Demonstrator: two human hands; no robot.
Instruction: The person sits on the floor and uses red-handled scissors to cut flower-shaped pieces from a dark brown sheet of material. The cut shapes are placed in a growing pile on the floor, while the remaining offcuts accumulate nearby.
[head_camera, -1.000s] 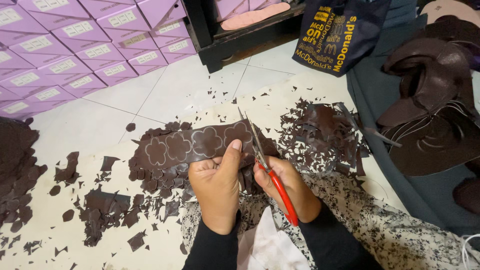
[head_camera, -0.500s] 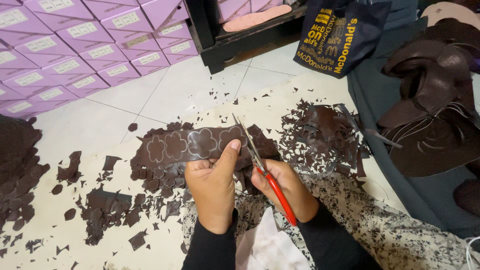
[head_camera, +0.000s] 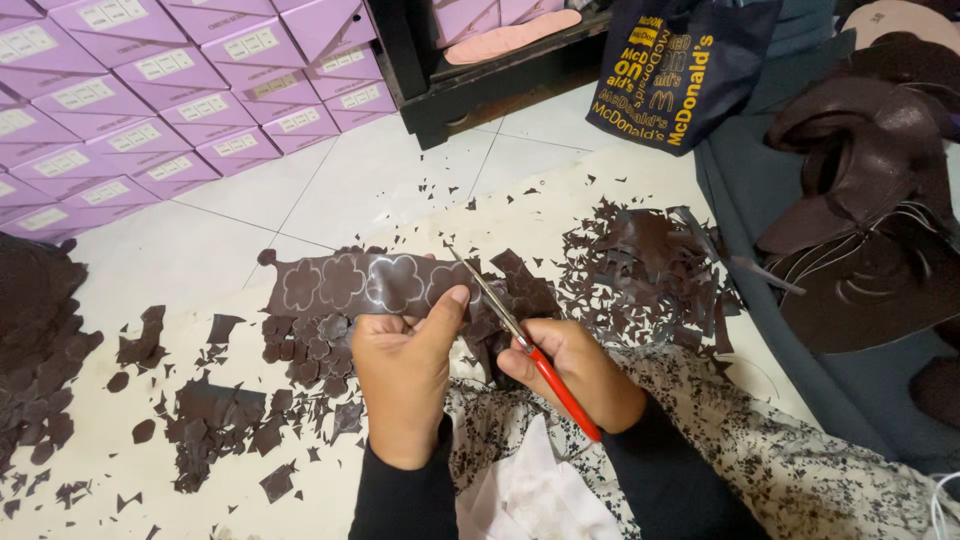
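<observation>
Left hand (head_camera: 405, 375) grips the right end of a long dark brown leather strip marked with outlined flower shapes (head_camera: 360, 285), thumb pressed on top. The strip's long axis runs left to right, nearly level, held above the cream floor covering (head_camera: 100, 440). Right hand (head_camera: 575, 370) is closed around the red-handled scissors (head_camera: 520, 340), whose slightly parted blades point up and to the left, meeting the strip's right end. Dark brown leather offcuts (head_camera: 640, 270) lie scattered around.
</observation>
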